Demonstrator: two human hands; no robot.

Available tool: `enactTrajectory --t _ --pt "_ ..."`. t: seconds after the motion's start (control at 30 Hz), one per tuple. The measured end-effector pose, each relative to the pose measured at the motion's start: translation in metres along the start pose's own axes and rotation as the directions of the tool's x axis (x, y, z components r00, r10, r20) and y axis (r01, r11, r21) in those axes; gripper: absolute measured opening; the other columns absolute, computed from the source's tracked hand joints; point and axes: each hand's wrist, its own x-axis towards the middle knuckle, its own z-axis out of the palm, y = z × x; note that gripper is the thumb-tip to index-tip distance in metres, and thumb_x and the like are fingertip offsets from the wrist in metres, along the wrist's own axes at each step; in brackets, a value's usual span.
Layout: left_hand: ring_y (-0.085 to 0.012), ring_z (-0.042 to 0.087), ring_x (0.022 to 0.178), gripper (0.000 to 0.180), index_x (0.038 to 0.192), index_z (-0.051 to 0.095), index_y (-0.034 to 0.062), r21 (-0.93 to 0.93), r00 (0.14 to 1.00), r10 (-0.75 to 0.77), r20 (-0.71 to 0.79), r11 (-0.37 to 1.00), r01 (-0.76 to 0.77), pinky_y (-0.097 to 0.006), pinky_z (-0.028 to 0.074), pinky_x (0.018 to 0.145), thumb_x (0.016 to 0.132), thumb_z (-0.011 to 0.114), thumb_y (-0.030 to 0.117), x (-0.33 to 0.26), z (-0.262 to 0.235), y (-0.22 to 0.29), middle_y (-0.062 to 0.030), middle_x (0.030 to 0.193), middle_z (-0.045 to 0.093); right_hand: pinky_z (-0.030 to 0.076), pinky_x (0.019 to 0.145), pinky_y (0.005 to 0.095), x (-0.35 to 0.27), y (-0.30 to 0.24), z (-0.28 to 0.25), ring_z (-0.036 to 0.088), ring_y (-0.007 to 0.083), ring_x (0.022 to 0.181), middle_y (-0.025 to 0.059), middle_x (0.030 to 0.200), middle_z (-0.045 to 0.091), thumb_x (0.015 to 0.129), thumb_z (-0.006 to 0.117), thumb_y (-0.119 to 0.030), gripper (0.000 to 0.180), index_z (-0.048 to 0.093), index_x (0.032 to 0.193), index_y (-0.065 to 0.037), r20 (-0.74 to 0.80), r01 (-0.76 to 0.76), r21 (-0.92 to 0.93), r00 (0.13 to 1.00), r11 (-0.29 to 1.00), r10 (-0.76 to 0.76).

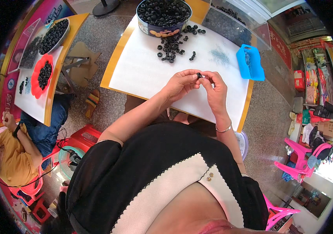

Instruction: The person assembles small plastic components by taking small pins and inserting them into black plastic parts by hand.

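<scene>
My left hand [181, 84] and my right hand [215, 90] meet above the white-topped table [143, 76]. Between their fingertips is a small shiny black part [199, 75], mostly covered by the fingers; it resembles the loose ring-shaped pieces nearby. Both hands are closed in a pinch around it. Just beyond them lies a scattered pile of small black ring-shaped parts [170, 48], with one piece [192, 55] lying apart from it. A round tin [162, 30] heaped with more of them stands at the far side.
On the right of the table sit a blue plastic tray [257, 72] and fine bluish bits [219, 56]. A clear plastic box [229, 25] is at the far right. On the left, a person in a yellow shirt [16, 163] sits by another table with a red bowl [36, 87] of black parts.
</scene>
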Motion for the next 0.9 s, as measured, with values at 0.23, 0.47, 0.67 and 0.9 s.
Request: enactTrajectory --t 0.23,0.47,0.67,0.9 --pt "-0.0141 0.060 0.079 0.025 0.115 0.056 -0.0020 0.018 0.999 -0.024 -0.026 1.000 0.024 -0.025 0.052 0.074 0.091 0.057 0.007 0.000 0.002 0.000 -0.0075 0.093 0.062 0.045 0.069 0.0247 0.001 0.004 0.000 0.056 0.0115 0.074 0.0046 0.084 0.060 0.084 0.064 -0.007 0.014 0.064 0.096 -0.001 -0.053 -0.007 -0.051 0.999 0.999 0.004" --pt "-0.0139 0.060 0.081 0.025 0.114 0.056 -0.0026 0.051 0.999 -0.017 -0.032 0.999 0.018 -0.026 0.052 0.074 0.091 0.059 0.007 0.002 0.000 -0.001 -0.0088 0.097 0.062 0.045 0.068 0.0225 0.005 0.003 -0.004 0.055 0.0087 0.072 0.0031 0.083 0.063 0.086 0.063 -0.008 0.011 0.062 0.093 -0.001 -0.025 -0.144 0.087 0.989 0.986 0.146" --pt "-0.0141 0.062 0.078 0.023 0.111 0.059 -0.0024 0.033 0.998 -0.003 -0.060 0.999 0.005 -0.025 0.053 0.073 0.090 0.059 0.006 0.000 0.005 0.000 -0.0113 0.097 0.065 0.043 0.065 0.0198 0.006 0.004 -0.007 0.052 0.0056 0.071 0.0006 0.081 0.062 0.087 0.063 -0.009 0.011 0.061 0.094 -0.001 0.000 -0.211 0.213 0.976 0.954 0.216" --pt "-0.0144 0.062 0.078 0.023 0.110 0.059 -0.0024 -0.013 0.989 -0.131 0.064 0.991 0.132 -0.027 0.053 0.075 0.090 0.059 0.007 -0.004 0.002 0.002 -0.0112 0.095 0.064 0.045 0.066 0.0234 0.043 0.026 -0.011 0.054 0.0088 0.071 0.0027 0.080 0.062 0.085 0.063 -0.010 0.011 0.063 0.090 -0.001 -0.075 -0.193 0.025 0.978 0.981 0.194"
